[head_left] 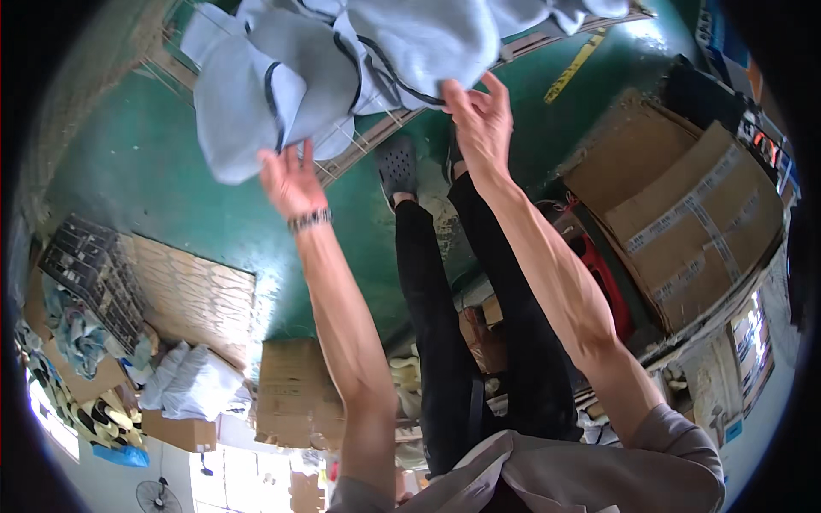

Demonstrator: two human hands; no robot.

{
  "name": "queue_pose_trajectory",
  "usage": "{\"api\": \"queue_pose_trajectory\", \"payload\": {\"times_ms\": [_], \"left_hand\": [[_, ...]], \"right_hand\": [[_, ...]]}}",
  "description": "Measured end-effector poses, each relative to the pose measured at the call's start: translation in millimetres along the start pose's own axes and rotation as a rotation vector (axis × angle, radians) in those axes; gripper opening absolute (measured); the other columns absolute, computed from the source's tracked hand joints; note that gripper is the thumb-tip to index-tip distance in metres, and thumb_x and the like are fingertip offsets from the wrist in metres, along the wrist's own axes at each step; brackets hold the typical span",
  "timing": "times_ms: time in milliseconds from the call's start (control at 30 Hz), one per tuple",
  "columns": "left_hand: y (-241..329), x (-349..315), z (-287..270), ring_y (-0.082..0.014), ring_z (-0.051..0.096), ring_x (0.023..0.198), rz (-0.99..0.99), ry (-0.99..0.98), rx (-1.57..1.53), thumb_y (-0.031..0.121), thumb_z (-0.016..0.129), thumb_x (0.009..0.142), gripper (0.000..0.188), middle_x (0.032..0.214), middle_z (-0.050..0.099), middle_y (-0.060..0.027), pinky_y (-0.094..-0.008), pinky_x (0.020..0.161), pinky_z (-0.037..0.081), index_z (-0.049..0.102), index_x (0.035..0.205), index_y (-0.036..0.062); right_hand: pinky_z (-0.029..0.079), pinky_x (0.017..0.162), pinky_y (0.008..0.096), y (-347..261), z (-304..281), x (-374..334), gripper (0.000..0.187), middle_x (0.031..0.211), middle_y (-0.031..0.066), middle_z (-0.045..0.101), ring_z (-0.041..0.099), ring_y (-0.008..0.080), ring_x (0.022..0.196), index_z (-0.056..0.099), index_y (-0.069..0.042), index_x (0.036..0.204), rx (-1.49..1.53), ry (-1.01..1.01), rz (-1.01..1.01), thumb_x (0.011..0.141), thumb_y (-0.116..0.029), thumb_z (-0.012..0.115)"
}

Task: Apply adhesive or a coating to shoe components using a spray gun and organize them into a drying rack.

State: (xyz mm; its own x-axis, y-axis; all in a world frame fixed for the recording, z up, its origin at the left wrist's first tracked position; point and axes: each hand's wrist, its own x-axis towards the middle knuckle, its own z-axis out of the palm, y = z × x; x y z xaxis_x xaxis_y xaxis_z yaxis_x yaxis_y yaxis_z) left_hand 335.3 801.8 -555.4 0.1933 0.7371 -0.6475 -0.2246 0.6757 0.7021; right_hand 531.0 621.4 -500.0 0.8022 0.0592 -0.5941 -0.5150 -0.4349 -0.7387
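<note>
Overhead, as seen from the head camera:

Garment: a pale grey-blue fleece garment (342, 68) with dark piping is draped in folds over a wire rack at the far side of the scene, centre-left.

Wire rack: the thin bars of a wire rack (359, 137) are seen below the garment's lower edge, running to the far right as a slanted rail.

Left hand: the left hand (291, 181) is raised with fingers spread wide, palm toward the garment; the fingertips are laid against the lower fold at left. Nothing is seen to be gripped. A beaded bracelet (310, 220) is worn on the wrist.

Right hand: the right hand (481, 120) is raised farther and to the right; its fingers are stretched up to the garment's hem beside the dark piping. Whether cloth is pinched cannot be told, as the fingertips are hidden at the fabric edge.

Legs: black trousers (445, 325) and a dark perforated clog (396, 167) are seen between the forearms, on the green floor (171, 171).

Right side: large taped cardboard boxes (684, 214) are stacked near the right edge.

Left side: a black crate (90, 274), a patterned mat (192, 295) and heaps of cloth (184, 380) are placed near the left edge, well apart from both hands.
</note>
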Motion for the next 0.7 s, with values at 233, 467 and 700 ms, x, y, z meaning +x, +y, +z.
{"api": "queue_pose_trajectory", "payload": {"times_ms": [233,467,700], "left_hand": [[-101,75,-86,-0.0307,0.048,0.127,-0.365,0.265,0.115,0.050,0.074,0.088,0.070,0.141,0.049,-0.0127,-0.0599,0.107,0.043,0.045,0.139,0.0114],[-93,68,-86,-0.0296,0.045,0.135,-0.397,0.253,0.038,0.048,0.071,0.091,0.075,0.142,0.049,-0.0102,-0.0580,0.107,0.046,0.039,0.147,0.0105],[-82,58,-87,-0.0277,0.036,0.145,-0.543,0.116,0.013,0.045,0.068,0.094,0.080,0.156,0.039,-0.0113,-0.0597,0.118,0.029,0.031,0.154,0.0087]], "right_hand": [[0.052,0.084,0.0450,138,59,85,0.060,0.095,0.0164,0.069,0.067,0.0365,0.094,0.055,-0.005,0.112,-0.858,0.112,-0.059,0.080,-0.052,0.075],[0.062,0.078,0.0372,86,96,30,0.043,0.113,0.0133,0.069,0.071,0.0276,0.094,0.057,-0.008,0.132,-0.526,-0.461,-0.864,0.089,-0.006,0.065],[0.026,0.123,0.0442,122,205,16,0.058,0.157,0.0119,0.041,0.035,0.0303,0.147,0.040,-0.010,0.151,-0.701,-1.035,-0.599,0.102,-0.041,0.041]]}}
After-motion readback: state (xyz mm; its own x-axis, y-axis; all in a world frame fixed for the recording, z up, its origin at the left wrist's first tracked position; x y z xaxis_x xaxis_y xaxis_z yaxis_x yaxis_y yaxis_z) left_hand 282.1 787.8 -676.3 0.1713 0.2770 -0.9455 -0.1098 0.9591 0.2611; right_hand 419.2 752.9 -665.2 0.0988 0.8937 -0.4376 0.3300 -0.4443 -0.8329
